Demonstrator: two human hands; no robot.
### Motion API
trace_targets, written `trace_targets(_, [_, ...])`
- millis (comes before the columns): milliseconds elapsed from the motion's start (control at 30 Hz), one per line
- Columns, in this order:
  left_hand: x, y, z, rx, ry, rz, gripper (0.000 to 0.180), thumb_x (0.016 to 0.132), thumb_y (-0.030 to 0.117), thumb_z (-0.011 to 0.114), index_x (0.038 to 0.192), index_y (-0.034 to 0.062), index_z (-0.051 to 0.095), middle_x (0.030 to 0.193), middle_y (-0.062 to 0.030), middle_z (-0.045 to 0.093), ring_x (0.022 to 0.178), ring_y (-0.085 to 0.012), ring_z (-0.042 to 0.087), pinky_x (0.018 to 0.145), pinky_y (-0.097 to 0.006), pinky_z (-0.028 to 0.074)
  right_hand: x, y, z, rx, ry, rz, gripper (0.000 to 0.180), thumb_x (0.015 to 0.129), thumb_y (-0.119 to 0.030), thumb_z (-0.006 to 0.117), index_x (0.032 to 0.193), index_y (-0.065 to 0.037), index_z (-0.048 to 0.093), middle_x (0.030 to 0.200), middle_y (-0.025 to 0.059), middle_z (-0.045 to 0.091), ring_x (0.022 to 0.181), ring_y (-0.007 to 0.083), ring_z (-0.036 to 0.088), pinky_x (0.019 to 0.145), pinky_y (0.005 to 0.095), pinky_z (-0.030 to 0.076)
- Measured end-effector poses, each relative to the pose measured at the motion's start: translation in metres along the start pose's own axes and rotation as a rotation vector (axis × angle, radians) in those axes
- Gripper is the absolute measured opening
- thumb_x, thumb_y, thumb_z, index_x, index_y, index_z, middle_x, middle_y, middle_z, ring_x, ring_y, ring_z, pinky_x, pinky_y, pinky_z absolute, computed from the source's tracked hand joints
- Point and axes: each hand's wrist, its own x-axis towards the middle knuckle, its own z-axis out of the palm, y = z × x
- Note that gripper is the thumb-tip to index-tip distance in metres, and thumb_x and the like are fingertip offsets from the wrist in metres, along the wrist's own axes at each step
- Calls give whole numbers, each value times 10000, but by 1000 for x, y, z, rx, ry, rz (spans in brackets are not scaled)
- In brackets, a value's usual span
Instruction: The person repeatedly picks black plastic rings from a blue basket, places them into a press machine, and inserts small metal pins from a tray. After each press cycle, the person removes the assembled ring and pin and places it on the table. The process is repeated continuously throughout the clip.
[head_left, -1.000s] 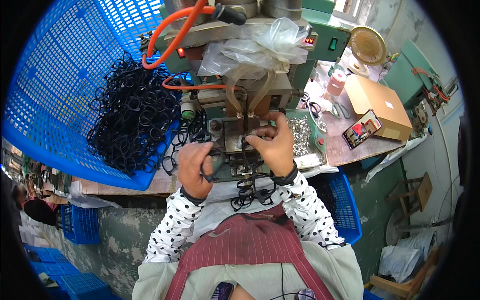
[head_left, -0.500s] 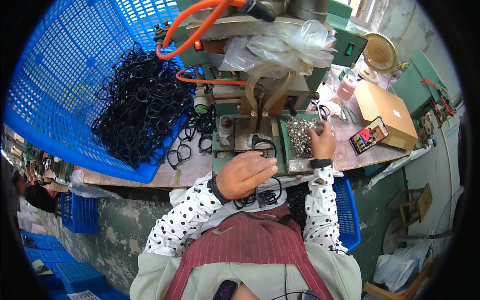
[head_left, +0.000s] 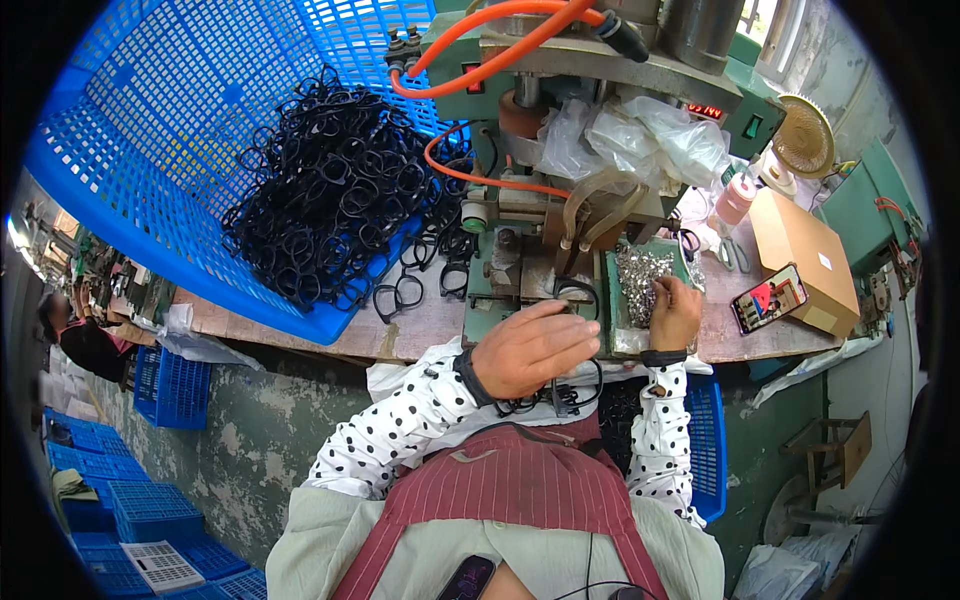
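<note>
A black plastic eyeglass frame point(head_left: 583, 287) stands at the metal fixture of a green press point(head_left: 505, 255), its rim showing above my left hand point(head_left: 540, 350). The straight fingers of that hand lie close together against the frame, pointing right; the thumb is hidden. Over the near right edge of a shallow tray point(head_left: 627, 343) of small shiny metal parts point(head_left: 640, 278), my right hand point(head_left: 676, 315) has its thumb and fingertips pinched together. Whatever they hold is too small to make out. More black frames point(head_left: 565, 402) show below my left hand, near my apron.
A big blue basket point(head_left: 200, 270) heaped with black frames point(head_left: 330, 200) is at the left; a few loose frames point(head_left: 398, 298) lie beside it. Orange hoses point(head_left: 480, 175) cross the press. Scissors point(head_left: 733, 255), a phone point(head_left: 768, 298) and a cardboard box point(head_left: 800, 245) are at the right.
My right hand has drawn back from among the metal parts toward the tray's near edge, its fingers closing together. My left hand stays by the frame at the press. The whole view has shifted.
</note>
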Motion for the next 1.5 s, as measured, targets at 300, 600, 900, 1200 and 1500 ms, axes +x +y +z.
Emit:
trace_targets(300, [-113, -134, 8, 263, 538, -1327, 311, 920, 269, 600, 1069, -1, 560, 681, -64, 631, 574, -141, 579, 539, -284, 457, -2, 0, 4, 105, 24, 95, 88, 901, -134, 613, 964, -76, 595, 805, 120, 666, 719, 326, 632, 636, 426, 466])
trace_targets(600, [-143, -156, 4, -57, -70, -1750, 442, 808, 437, 639, 945, 17, 652, 707, -123, 679, 578, -210, 657, 547, -339, 512, -4, 7, 10, 103, 4, 91, 74, 899, -86, 592, 968, -82, 618, 861, 129, 671, 756, 333, 633, 660, 410, 477])
trace_targets(900, [-145, -118, -52, -156, -11, -1573, 245, 901, 275, 615, 934, 34, 588, 805, -87, 677, 687, -181, 683, 589, -314, 540, 7, -16, -10, 396, -105, 206, 116, 815, -50, 678, 920, -74, 721, 824, 69, 681, 673, 195, 598, 642, 301, 475])
trace_targets(1200, [-75, -92, -63, -296, 588, -1271, 232, 914, 49, 425, 1144, 64, 403, 761, -53, 566, 476, -132, 538, 388, -257, 416, 21, -129, -49, 1019, -385, 358, 321, 747, -16, 726, 1054, 5, 634, 813, 25, 670, 629, 28, 474, 565, 190, 376])
trace_targets(1500, [-61, -72, -62, -74, 459, -1310, 292, 954, 89, 436, 1241, 43, 462, 679, -34, 597, 471, -79, 508, 449, -227, 408, 27, -145, -37, 941, -420, 368, 483, 719, -12, 744, 1139, 18, 506, 876, 76, 654, 743, 82, 605, 650, 225, 463])
